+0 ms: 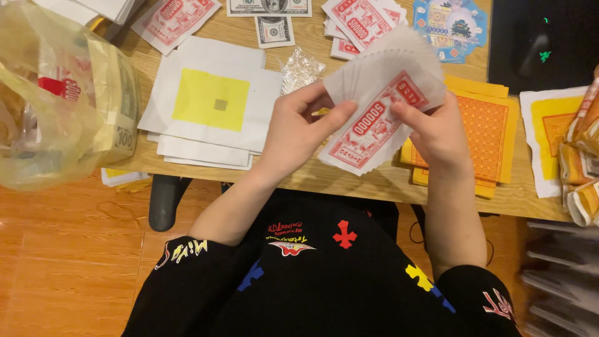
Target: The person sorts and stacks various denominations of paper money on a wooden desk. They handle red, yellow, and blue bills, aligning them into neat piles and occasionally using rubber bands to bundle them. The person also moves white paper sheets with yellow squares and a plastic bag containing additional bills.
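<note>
Scanning left to right from the grip: far left of it, a yellowish translucent plastic bag (43, 93) sits on the wooden desk (349, 184), holding bundled stacks of green-grey play banknotes plus something red; rest of the contents are too blurred to tell. Between bag and grip, a loose stack of white paper squares with yellow centres (209, 106), top sheet flat, lower ones slipping out underneath. Just up-left of the grip, a crumpled bit of clear wrapper (301, 67). Left hand (299, 128) pinches the lower-left edge of the fan of red-and-white paper notes (380, 106), thumb on the printed face, fingers behind, so it looks like the anchor point. The fan is held above the desk's near edge, spread upward and rightward, probably so single sheets can be separated or counted. Right hand (437, 134) closes on the fan's right side, thumb pressed on the front note, fingers curled behind, likely feeding sheets across. Directly under and right of the grip, a pile of orange patterned sheets (486, 134) lies flat, partly hidden by the right hand. Above the grip, more red notes (365, 22), green bills (273, 28), a blue octagonal card (450, 25). Far right: a white-and-yellow sheet (549, 131), then folded gold-coloured paper pieces (583, 162) at the desk edge; I can't tell whether these sit in a container.
</note>
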